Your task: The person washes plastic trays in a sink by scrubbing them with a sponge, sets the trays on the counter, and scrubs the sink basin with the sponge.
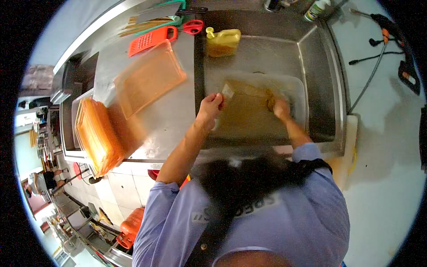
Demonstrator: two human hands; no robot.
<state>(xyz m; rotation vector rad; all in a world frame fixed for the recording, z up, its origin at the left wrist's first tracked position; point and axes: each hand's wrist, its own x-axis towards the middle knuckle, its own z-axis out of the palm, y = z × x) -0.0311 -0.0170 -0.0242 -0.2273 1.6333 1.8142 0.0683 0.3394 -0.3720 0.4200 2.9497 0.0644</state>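
My left hand [210, 109], fingers closed, pinches the left edge of a flat, brownish translucent plastic piece [247, 92]. Farther right, my right hand [281, 108] is closed on a yellow-brown scrubbing pad [270, 99] pressed against that piece; its fingers are partly blurred. Both hands work over a large translucent tub [304, 91] set in the metal sink [340, 93]. Whether the plastic piece lies in water is hard to make out.
On the steel counter to the left lie a stack of orange-tinted plastic lids [98, 138], a single lid [149, 80], a red grater [149, 41] and red scissors [193, 27]. A yellow jug [223, 43] stands in the sink. A bottle [316, 10] is behind it.
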